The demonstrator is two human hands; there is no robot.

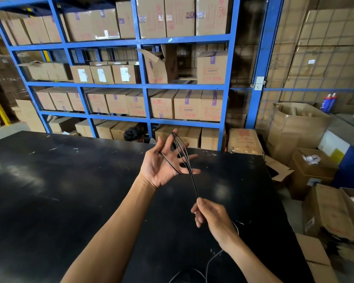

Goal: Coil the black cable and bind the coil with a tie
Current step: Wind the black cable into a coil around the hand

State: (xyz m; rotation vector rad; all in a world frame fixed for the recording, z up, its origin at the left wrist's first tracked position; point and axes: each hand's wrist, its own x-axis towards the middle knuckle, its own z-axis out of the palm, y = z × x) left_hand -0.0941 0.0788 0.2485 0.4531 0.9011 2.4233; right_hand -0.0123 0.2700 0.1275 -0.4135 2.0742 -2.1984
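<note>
My left hand is raised above the black table, palm up with its fingers spread. A few loops of the thin black cable are wound around those fingers. From the loops the cable runs taut down to my right hand, which pinches it between thumb and fingers. Past my right hand the loose cable trails over the table toward the near edge, hard to see against the dark top. No tie is visible.
A blue shelf rack full of cardboard boxes stands behind the table. Open cartons and flattened cardboard crowd the floor at the right. Someone's dark-haired head shows just past the table's far edge.
</note>
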